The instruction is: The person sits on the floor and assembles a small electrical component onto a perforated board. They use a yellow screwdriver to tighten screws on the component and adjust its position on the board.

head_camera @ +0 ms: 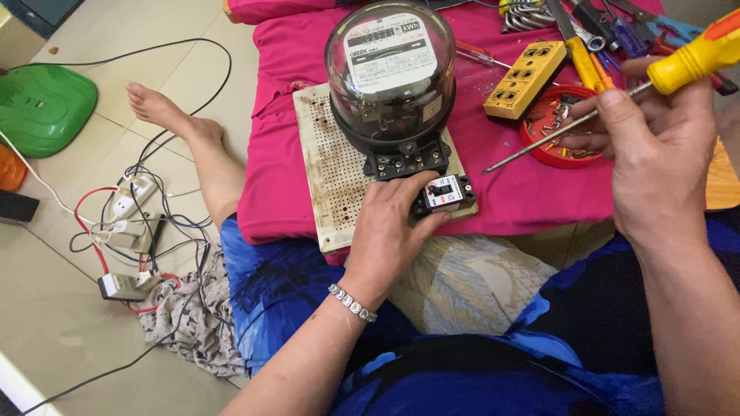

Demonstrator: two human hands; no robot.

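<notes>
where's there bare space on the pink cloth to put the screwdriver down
Bare pink cloth lies right of the perforated board, below the yellow socket strip and red dish. The top right is crowded with tools. The left hand holds the small breaker; the right hand holds the screwdriver.

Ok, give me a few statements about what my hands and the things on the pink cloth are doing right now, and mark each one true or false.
1. The left hand holds a small black circuit breaker on the perforated board. True.
2. The right hand holds pliers. False: it holds a yellow-handled screwdriver.
3. The glass-domed meter stands on the board. True.
4. The yellow socket block lies on the floor. False: it lies on the pink cloth.
5. The red dish holds small screws. True.
</notes>
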